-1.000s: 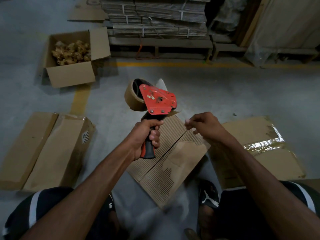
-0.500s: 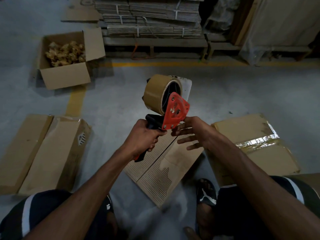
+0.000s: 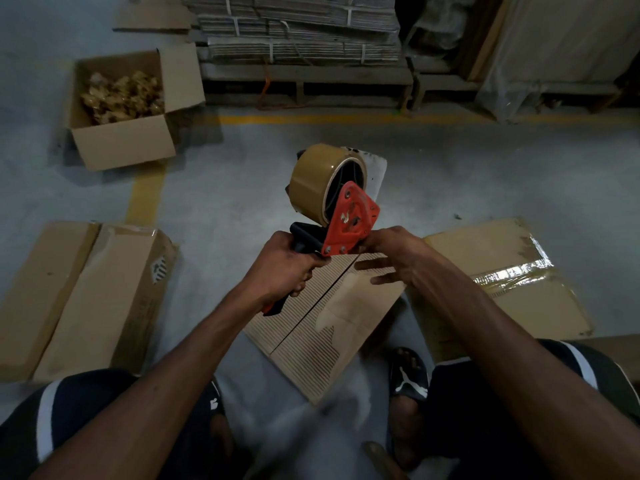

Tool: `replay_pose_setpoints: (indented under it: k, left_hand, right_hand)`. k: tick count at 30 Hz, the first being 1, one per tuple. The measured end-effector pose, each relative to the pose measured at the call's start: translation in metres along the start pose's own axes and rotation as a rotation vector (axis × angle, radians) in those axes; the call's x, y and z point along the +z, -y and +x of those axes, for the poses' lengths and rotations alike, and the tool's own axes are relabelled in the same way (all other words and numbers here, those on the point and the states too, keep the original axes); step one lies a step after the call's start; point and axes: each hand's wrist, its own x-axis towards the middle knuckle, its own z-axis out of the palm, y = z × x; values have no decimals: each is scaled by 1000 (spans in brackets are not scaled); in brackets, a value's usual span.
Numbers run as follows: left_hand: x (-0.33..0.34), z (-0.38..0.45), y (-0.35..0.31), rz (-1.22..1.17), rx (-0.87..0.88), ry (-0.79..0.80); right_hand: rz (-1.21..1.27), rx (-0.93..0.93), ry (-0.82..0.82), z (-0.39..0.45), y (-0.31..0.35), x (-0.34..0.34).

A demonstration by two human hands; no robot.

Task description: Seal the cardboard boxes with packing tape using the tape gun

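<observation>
At the bottom of the frame our knees and sandalled feet flank a torn corrugated sheet lying on the concrete floor. Just above it, at centre, our left hand wraps the handle of the tape gun, fingers curled tight round the grip. Our right hand reaches to the red side plate with fingers spread and straight; whether the hidden fingertips catch the tape end we cannot tell. Since a second ago we have turned the gun so that the brown roll stands up toward us, and the right hand has opened out of its pinch. We judge we are freeing the tape end, so sealing has not yet begun. At right lies a taped flat box; at left, another flat box. Farther, upper left, an open box holds crumpled scraps; at top stand bundled flat cartons.
</observation>
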Motion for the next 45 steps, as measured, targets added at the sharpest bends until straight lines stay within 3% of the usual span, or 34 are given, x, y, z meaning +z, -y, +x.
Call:
replay_pose_setpoints:
  k: [12,27,45]
  left_hand:
    - [-2,5,5,120,78,-59]
    - [3,4,4,198,102,-112]
    - [15,-29,23,77,-18,-86]
  right_hand:
    - [-1,-228,-151,4,3,-3]
    - [-87,-328,-361,16,-1,-7]
    - [-187,-355,-445,26,-29,-15]
